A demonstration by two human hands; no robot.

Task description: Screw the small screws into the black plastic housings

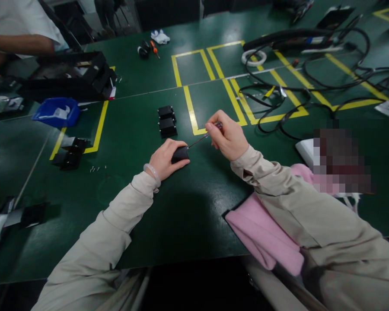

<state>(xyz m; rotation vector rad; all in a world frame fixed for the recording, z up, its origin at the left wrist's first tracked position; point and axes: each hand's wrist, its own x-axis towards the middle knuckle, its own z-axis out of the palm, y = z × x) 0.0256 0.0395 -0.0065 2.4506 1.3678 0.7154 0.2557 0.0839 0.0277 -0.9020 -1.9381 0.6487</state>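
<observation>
My left hand (pixel 166 157) is closed around a small black box (pixel 180 154), thumb and fingers on its sides, low over the green table. In my right hand (pixel 227 134) is a screwdriver (pixel 199 141), gripped by its handle. Its thin shaft slants down to the left, and the tip meets a small shiny spot, seemingly a screw, at the box's right end. Just beyond, two similar black boxes (pixel 167 126) sit together. Several tiny screws (pixel 98 168) lie on the table to the left of my left hand.
More black boxes (pixel 70 153) and a blue bin (pixel 56 111) stand at the left. Behind them is a black tray (pixel 68 73) near another person's arm (pixel 22 44). Black cables (pixel 306 88) sprawl at the right. A pink cloth (pixel 266 229) lies by my right forearm.
</observation>
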